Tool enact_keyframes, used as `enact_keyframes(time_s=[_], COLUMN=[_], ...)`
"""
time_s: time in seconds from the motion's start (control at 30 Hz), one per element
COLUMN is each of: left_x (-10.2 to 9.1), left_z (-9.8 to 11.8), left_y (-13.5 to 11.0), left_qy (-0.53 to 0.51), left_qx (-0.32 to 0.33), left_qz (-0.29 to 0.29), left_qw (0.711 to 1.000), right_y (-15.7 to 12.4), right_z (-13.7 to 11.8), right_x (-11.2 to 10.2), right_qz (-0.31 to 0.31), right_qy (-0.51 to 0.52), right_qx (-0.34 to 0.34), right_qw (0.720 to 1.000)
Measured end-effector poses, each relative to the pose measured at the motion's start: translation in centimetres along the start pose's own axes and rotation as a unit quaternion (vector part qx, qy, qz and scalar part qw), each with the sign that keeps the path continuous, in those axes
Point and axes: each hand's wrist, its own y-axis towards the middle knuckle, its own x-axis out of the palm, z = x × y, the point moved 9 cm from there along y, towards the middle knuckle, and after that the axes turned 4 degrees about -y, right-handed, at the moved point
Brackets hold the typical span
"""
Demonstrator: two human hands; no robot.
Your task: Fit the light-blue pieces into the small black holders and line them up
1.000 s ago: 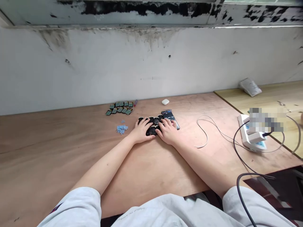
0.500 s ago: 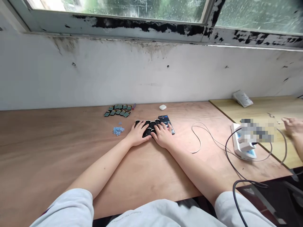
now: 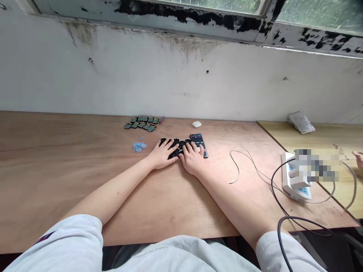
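Note:
Both my hands lie flat, fingers spread, on a cluster of small black parts (image 3: 179,145) in the middle of the wooden table (image 3: 70,158). My left hand (image 3: 162,155) covers the left side of the cluster. My right hand (image 3: 192,160) covers the right side, and its fingertips reach the near edge of a dark phone (image 3: 199,142) with a lit screen. Neither hand grips anything. Left of my left hand lies a small heap of pale blue pieces (image 3: 138,146). Farther back is a group of several green rectangular chips (image 3: 142,124) with a red-handled tool (image 3: 161,120) beside them.
A white earbud case (image 3: 196,124) sits behind the phone. A white cable (image 3: 241,162) loops to the right. A white power strip (image 3: 296,180) with black cables lies near the table's right edge. On the adjoining lighter table (image 3: 286,134) are a white packet (image 3: 301,122) and another person's fingertips (image 3: 359,158).
My hands have stayed on the black parts; only the view has shifted. The other person's hand at the right has drawn back toward the frame edge.

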Motion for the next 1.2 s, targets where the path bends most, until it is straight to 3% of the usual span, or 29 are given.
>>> enact_keyframes(time_s=[0.5, 0.83, 1.2], left_x=[0.0, -0.1, -0.1], left_z=[-0.8, -1.3, -2.1], left_y=[0.3, 0.3, 0.6], left_qy=[-0.003, -0.008, -0.058], left_qx=[0.003, 0.025, 0.007], left_qz=[0.004, -0.015, -0.031], left_qw=[1.0, 1.0, 0.998], right_y=[-0.2, -0.8, -1.1], right_z=[-0.3, -1.4, -1.7], right_x=[-0.1, -0.2, -0.4], right_qz=[0.002, -0.034, -0.06], right_qy=[0.016, -0.009, -0.027], right_qx=[-0.003, -0.019, -0.022], right_qw=[1.0, 0.999, 0.998])
